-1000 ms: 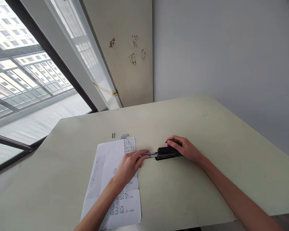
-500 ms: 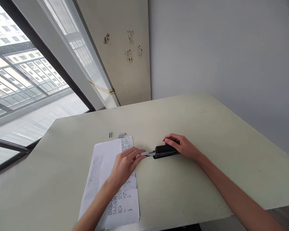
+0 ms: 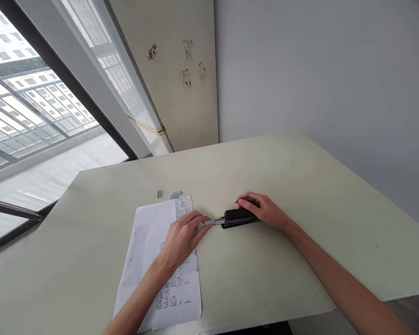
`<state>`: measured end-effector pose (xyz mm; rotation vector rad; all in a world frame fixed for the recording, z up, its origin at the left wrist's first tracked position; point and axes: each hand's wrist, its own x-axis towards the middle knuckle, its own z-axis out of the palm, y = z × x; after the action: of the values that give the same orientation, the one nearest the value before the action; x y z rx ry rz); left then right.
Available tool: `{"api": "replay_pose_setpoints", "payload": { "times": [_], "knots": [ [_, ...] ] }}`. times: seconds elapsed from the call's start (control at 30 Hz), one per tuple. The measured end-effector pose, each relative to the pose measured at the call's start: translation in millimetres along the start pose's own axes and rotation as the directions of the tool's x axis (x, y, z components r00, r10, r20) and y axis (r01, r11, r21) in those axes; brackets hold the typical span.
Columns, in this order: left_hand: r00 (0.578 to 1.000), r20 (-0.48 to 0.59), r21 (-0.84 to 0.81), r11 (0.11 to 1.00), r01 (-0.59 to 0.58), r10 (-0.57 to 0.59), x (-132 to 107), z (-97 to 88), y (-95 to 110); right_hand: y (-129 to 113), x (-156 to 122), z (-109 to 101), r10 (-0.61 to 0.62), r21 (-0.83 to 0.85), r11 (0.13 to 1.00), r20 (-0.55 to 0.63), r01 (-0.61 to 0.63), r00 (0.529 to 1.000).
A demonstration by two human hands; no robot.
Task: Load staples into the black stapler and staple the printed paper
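Note:
My right hand (image 3: 263,210) is wrapped over the rear of a black stapler (image 3: 239,216) lying on the table. A silver metal tray (image 3: 219,221) sticks out of the stapler's left end. Between the thumb and fingers of my left hand (image 3: 185,232) is a grey strip of staples (image 3: 211,223), its right end at the tray. My fingertips partly hide the strip. Printed paper sheets (image 3: 179,307) lie under my left hand and forearm.
Several grey staple strips (image 3: 176,194) lie just beyond the paper, with a smaller group of strips (image 3: 159,194) to their left. The pale table (image 3: 282,265) meets a grey wall at the right. A window (image 3: 31,107) stands at the left.
The staple strip and my left fingers have shifted very slightly against the tray. My right hand stays on the stapler, and the view has tilted a little.

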<state>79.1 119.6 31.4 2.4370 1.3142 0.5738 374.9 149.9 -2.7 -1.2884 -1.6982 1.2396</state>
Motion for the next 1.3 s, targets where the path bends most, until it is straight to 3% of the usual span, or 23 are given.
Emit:
{"api": "replay_pose_setpoints", "payload": {
  "times": [0.23,0.5,0.83,1.07,1.3],
  "knots": [
    [0.999,0.048,0.034,0.999,0.001,-0.002,3,2.6,1,0,-1,-1,0.008,0.01,1.0,0.009,-0.008,1.0],
    [0.975,0.223,-0.273,0.96,0.063,-0.001,4,-9.7,-25,-8,-4,5,0.027,0.179,0.983,0.001,-0.027,1.0],
    [0.972,0.221,-0.305,0.941,0.15,-0.083,11,-7.0,-20,-9,-4,9,0.039,0.103,0.994,0.023,-0.041,0.999],
    [0.96,0.273,-0.378,0.925,0.05,0.06,16,-11.6,-34,-14,-4,10,0.043,0.155,0.987,-0.016,-0.04,0.999],
    [0.953,0.251,-0.39,0.919,-0.063,0.172,46,11.4,-32,-14,-3,13,0.021,0.208,0.978,-0.067,-0.007,0.998]
  ]
}}
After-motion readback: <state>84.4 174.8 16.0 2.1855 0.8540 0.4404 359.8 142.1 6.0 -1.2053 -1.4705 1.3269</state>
